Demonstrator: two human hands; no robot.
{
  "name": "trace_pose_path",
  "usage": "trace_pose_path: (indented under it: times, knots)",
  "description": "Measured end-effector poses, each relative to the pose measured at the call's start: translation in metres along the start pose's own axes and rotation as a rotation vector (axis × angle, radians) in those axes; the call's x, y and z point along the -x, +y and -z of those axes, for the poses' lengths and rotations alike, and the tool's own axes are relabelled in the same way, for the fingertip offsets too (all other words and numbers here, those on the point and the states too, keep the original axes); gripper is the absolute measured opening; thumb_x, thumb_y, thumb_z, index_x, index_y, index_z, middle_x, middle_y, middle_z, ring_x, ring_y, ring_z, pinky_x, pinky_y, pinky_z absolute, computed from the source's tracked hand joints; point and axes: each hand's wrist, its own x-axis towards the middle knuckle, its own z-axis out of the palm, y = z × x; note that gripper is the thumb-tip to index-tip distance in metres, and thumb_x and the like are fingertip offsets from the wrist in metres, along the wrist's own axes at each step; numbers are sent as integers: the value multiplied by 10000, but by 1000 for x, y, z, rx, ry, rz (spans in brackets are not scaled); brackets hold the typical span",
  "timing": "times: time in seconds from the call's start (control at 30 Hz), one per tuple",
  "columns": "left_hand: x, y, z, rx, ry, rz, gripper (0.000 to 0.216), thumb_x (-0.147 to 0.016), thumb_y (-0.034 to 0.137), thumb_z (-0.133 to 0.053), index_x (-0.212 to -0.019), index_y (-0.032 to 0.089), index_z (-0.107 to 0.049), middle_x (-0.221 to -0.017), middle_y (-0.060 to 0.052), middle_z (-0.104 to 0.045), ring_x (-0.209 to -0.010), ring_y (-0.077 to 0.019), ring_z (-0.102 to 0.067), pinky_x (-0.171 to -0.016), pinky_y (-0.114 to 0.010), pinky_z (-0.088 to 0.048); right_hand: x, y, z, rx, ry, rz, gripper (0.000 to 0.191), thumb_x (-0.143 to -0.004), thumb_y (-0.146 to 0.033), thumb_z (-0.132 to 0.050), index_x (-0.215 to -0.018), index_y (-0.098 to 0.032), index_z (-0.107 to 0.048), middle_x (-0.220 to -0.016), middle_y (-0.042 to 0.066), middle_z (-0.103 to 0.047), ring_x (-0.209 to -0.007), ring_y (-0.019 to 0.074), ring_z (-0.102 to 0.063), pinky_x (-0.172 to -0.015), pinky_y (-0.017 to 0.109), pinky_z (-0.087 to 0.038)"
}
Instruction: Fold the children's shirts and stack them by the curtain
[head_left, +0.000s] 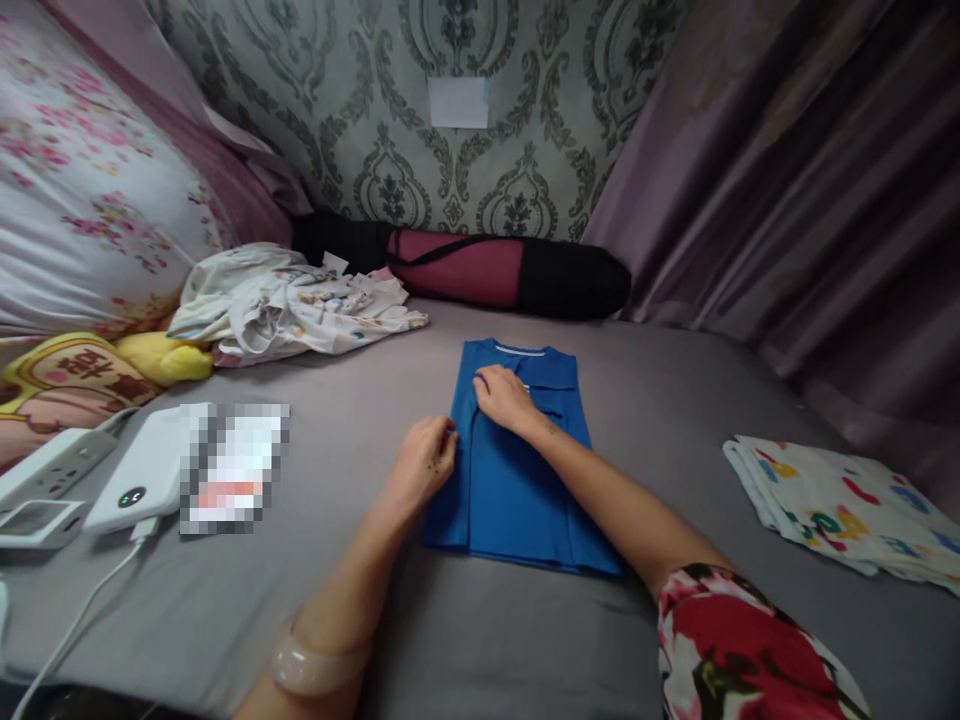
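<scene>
A blue shirt (517, 490) lies on the bed with its sides folded inward, the white-trimmed collar at the far end. At the shirt's left edge, my left hand (429, 460) is closed, its curled fingers pinching the cloth; the fingertips are partly hidden. My right hand (506, 398) reaches across the upper part of the shirt, fingers bent down and closed on the folded-in cloth near the left side. A pale bangle (319, 665) circles my left wrist.
A grey sheet (337, 560) covers the bed. To the left are a power bank (150, 470) with a cable, a power strip (56, 465) and a plush toy (161, 358). Crumpled patterned cloth (292, 300) and a maroon-black bag (457, 265) lie behind; folded printed cloth (847, 505) is right.
</scene>
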Motion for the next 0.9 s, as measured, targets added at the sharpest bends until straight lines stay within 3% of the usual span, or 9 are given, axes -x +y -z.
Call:
trace_pose_path:
  times: [0.17,0.3,0.47,0.6,0.67,0.77,0.9]
  knots:
    - [0,-3,-2,6,9,-13,127,-910,209,-469,-944,185,-590,-854,-50,-611,-832,-177,-570,-808,-305,-447,-36,31,12,6,69,-375,400,-944,-335,-441,-1222,-99,-604,-1264,188,-573,-1216,286,-497,-1006,369,-381]
    - [0,-1,0,12,-13,-13,125,-918,205,-461,-930,181,-584,-857,-54,-602,-822,-174,-561,-796,-301,-445,-49,47,3,-57,55,-492,451,-857,-409,-579,-1211,-132,-615,-1298,180,-549,-1221,295,-499,-981,383,-415]
    - [0,-1,0,5,-9,-19,125,-924,212,-462,-926,179,-582,-856,-56,-597,-821,-173,-558,-797,-297,-439,-58,53,-5,-173,90,-506,369,-792,-283,-619,-1133,-146,-653,-1199,155,-630,-1153,270,-572,-908,334,-464]
    - [0,-2,-2,0,-5,-8,123,-925,218,-464,-925,185,-583,-873,-53,-602,-833,-172,-562,-797,-293,-438,-62,51,-4,-196,90,-509,474,-742,-188,-625,-1210,-118,-608,-1118,154,-674,-1048,263,-637,-809,293,-490]
    - [0,-2,-3,-5,5,-7,119,-922,212,-469,-920,182,-585,-867,-52,-602,-835,-174,-561,-798,-293,-435,-63,48,-2,-206,77,-486,418,-738,-187,-630,-1151,-132,-651,-1075,137,-695,-1008,258,-653,-779,277,-491]
    - [0,-3,-4,-7,13,-19,118,-918,203,-475,-912,174,-589,-851,-53,-602,-827,-177,-558,-792,-294,-432,-59,41,0,-207,72,-423,320,-776,-200,-604,-1081,-174,-698,-1062,95,-705,-1022,235,-643,-816,264,-477]
    - [-1,-3,-5,-4,15,-25,116,-914,195,-480,-906,171,-593,-837,-53,-600,-818,-179,-560,-790,-295,-433,-46,24,0,-69,147,-231,320,-855,-203,-531,-1138,-185,-679,-1162,97,-656,-1107,229,-580,-925,284,-430]
